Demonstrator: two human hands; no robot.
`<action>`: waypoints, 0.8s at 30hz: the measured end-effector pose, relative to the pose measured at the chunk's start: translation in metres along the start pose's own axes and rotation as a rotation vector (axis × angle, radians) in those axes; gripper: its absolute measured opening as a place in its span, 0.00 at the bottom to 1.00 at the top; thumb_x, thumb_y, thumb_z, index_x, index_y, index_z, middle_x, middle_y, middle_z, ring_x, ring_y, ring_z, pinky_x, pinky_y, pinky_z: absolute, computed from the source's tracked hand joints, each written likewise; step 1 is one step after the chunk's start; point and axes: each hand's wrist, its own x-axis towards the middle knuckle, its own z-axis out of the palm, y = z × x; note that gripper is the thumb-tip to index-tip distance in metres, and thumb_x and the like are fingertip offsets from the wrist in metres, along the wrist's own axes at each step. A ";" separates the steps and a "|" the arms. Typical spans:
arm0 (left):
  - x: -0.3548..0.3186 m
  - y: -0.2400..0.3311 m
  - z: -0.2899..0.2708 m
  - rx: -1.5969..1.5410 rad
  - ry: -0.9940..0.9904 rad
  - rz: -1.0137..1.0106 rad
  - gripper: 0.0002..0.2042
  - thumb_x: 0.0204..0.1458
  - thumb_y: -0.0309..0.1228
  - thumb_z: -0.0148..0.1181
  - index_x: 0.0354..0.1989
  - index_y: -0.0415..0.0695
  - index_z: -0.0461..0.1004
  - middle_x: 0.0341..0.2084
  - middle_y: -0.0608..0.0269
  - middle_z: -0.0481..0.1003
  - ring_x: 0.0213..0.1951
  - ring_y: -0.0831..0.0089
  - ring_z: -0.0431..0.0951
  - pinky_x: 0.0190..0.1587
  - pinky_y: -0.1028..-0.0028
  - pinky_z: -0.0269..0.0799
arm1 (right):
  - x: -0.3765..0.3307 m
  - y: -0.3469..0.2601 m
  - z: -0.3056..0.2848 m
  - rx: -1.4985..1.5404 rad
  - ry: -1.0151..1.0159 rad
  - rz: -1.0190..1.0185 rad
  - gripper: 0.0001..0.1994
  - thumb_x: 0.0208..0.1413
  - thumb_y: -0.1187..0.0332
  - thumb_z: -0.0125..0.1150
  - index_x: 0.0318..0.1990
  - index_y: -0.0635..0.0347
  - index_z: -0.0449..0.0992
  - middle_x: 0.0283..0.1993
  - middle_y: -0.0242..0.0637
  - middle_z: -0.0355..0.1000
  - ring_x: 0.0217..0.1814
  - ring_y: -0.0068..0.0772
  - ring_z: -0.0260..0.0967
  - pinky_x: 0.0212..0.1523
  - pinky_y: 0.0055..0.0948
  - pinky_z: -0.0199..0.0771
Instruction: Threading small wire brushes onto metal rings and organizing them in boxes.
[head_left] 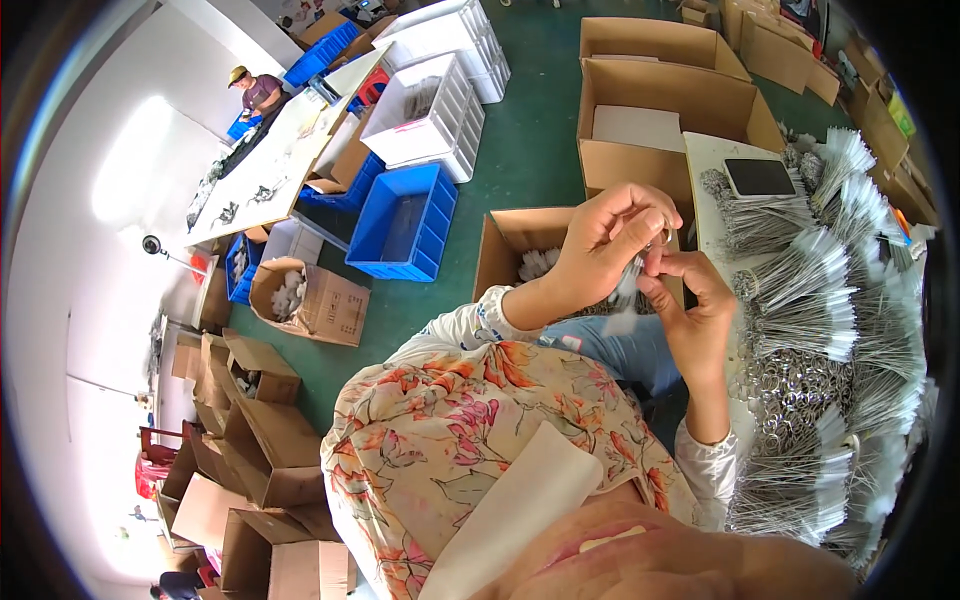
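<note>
In front of my chest both hands are raised close together, fingertips nearly meeting. My left hand (612, 245) is closed in a pinch on a small metal ring (668, 236). Just below it, my right hand (697, 308) pinches at thin wire brushes with whitish ends (626, 290), which hang under the ring; how they join it is hidden by my fingers. Beside my right arm, a table (708, 220) bears several bundles of similar wire brushes (805, 295) and a pile of loose metal rings (795, 395).
A dark-screened phone (758, 177) lies on brush bundles. An open carton (505, 245) stands beyond my hands, larger cartons (680, 90) behind it. Further left are a blue crate (405, 225), white crates (425, 115) and a carton of white pieces (325, 305). A person (262, 95) sits at a far table.
</note>
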 end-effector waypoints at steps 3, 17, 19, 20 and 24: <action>0.000 0.000 -0.004 0.022 -0.008 -0.062 0.09 0.60 0.30 0.44 0.35 0.36 0.67 0.35 0.58 0.70 0.21 0.84 0.67 0.25 0.82 0.66 | 0.000 -0.003 -0.003 0.016 -0.024 0.037 0.08 0.42 0.79 0.66 0.31 0.63 0.75 0.30 0.36 0.72 0.30 0.27 0.69 0.33 0.22 0.68; -0.009 -0.010 -0.001 0.075 -0.095 -0.238 0.06 0.58 0.27 0.47 0.35 0.37 0.68 0.26 0.66 0.70 0.17 0.87 0.64 0.18 0.86 0.61 | 0.001 0.003 -0.012 -0.048 0.048 0.005 0.06 0.43 0.76 0.66 0.30 0.64 0.76 0.25 0.34 0.69 0.25 0.21 0.63 0.27 0.20 0.63; -0.008 -0.007 -0.001 0.089 -0.111 -0.269 0.06 0.58 0.28 0.47 0.35 0.37 0.68 0.24 0.67 0.70 0.16 0.87 0.64 0.17 0.86 0.60 | 0.001 0.005 -0.014 -0.044 0.033 0.027 0.05 0.43 0.77 0.66 0.29 0.64 0.75 0.24 0.33 0.69 0.24 0.20 0.62 0.27 0.19 0.62; -0.008 -0.007 -0.002 0.088 -0.111 -0.269 0.06 0.58 0.28 0.47 0.35 0.37 0.68 0.24 0.67 0.70 0.16 0.87 0.64 0.17 0.86 0.60 | 0.001 0.006 -0.016 -0.040 0.018 0.049 0.05 0.44 0.77 0.65 0.28 0.64 0.75 0.24 0.32 0.68 0.24 0.19 0.61 0.27 0.19 0.61; -0.009 -0.009 -0.002 0.156 -0.187 -0.217 0.07 0.56 0.28 0.51 0.39 0.36 0.68 0.25 0.67 0.70 0.20 0.88 0.66 0.20 0.86 0.60 | 0.001 0.011 -0.021 0.090 0.044 0.077 0.03 0.45 0.79 0.63 0.26 0.65 0.73 0.23 0.29 0.67 0.24 0.17 0.60 0.27 0.18 0.60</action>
